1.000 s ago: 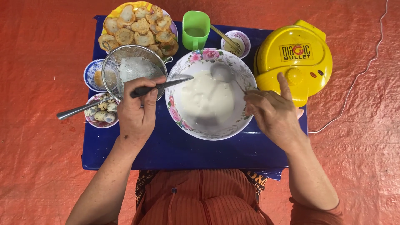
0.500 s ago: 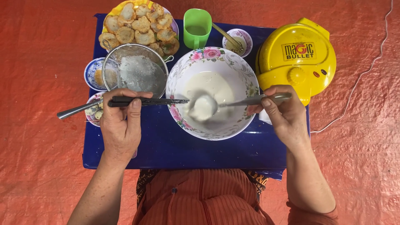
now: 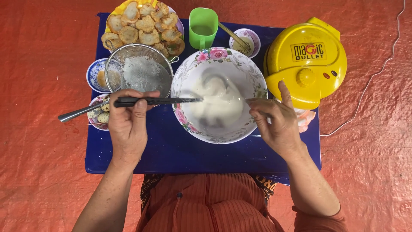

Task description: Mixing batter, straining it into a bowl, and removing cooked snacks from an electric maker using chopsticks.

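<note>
Since the earlier frame the ladle's dipped back into the white batter (image 3: 216,105) in the floral bowl (image 3: 184,120), right hand (image 3: 277,124) gripping its handle at 3 o'clock, left hand (image 3: 128,122) clamped on the knife (image 3: 159,101) across the 9 o'clock rim, so mixing's underway; next probably wants slow, steady stirring.

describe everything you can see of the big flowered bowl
The flowered bowl is wide, round and white, looking like ceramic or enamel, with pink roses and green leaves printed around its rim. It sits upright on the blue table, between the metal sieve and the yellow appliance. It holds thin white batter, blurred by stirring. The left hand holds a knife across its rim; the right hand works a utensil inside.
</note>
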